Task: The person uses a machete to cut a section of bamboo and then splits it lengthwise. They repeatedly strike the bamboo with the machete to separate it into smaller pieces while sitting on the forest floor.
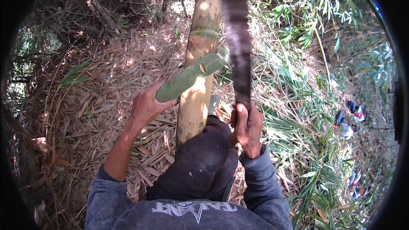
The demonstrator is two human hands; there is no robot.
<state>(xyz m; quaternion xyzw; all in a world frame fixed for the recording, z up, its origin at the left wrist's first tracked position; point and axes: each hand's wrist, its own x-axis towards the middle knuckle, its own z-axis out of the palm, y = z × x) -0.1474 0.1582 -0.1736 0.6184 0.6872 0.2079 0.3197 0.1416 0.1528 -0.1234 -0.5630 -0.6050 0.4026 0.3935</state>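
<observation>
Left hand (147,107), centre-left of frame, fingers wrapped round lower end of a green bamboo piece (191,76) that slants up-right across a thick yellow bamboo stalk (200,59) at centre. Right hand (247,125), centre-right, fist closed on handle of a long dark blade (236,30) pointing to top of frame. Knee (204,153) presses against stalk base.

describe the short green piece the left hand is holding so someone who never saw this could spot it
Find the thick yellowish bamboo pole running up the middle. Lying slantwise across it is a short green bamboo section, gripped at its lower end by the left hand. Among its neighbours, it alone is green and round.
</observation>
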